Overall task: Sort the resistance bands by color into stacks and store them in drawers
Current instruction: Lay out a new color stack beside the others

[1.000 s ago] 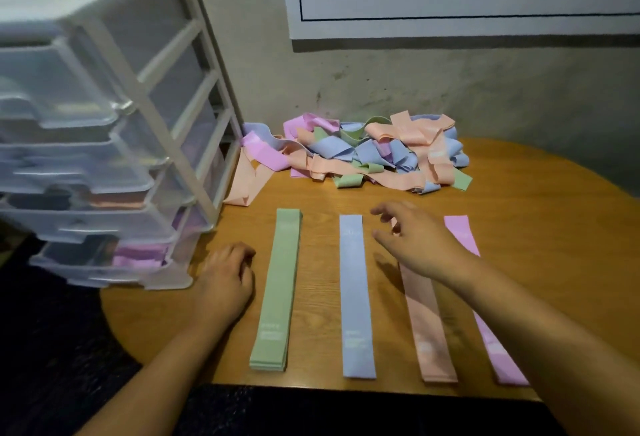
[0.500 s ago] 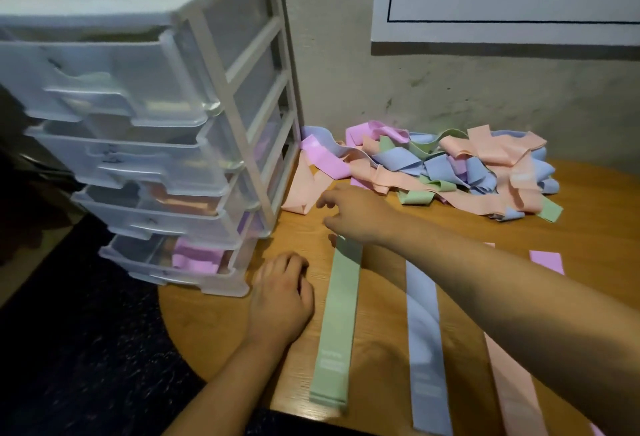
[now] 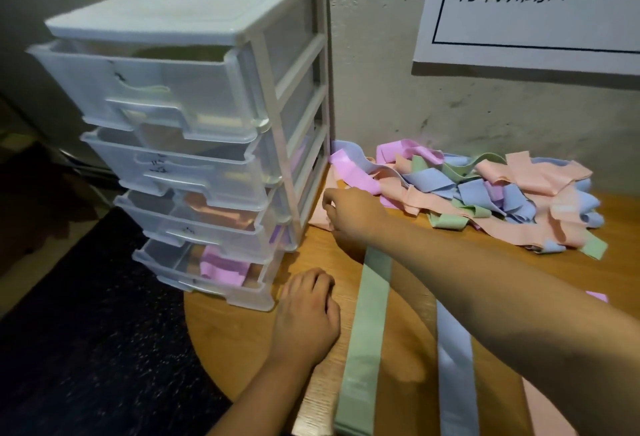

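Observation:
A tangled pile of resistance bands point(image 3: 485, 193) in pink, blue, green and peach lies against the wall. My right hand point(image 3: 349, 213) reaches across to the pile's left end, beside the drawer unit, its fingers curled onto a peach band point(image 3: 318, 219). My left hand point(image 3: 304, 311) rests on the table with loosely curled fingers, holding nothing. Flat sorted stacks lie side by side near me: green point(image 3: 367, 314), blue point(image 3: 453, 366), peach point(image 3: 543, 411) and a sliver of purple point(image 3: 596, 296), partly hidden by my right forearm.
A white four-drawer plastic unit point(image 3: 194, 96) stands at the round wooden table's point(image 3: 235, 331) left edge, drawers partly pulled out, with peach and pink bands inside the lower ones. A printed sheet point(image 3: 536, 2) hangs on the wall. Dark floor lies to the left.
My right hand moved from above the sorted stacks, leftward and forward, to the peach band by the drawer unit. My view swung left. The left hand stayed put.

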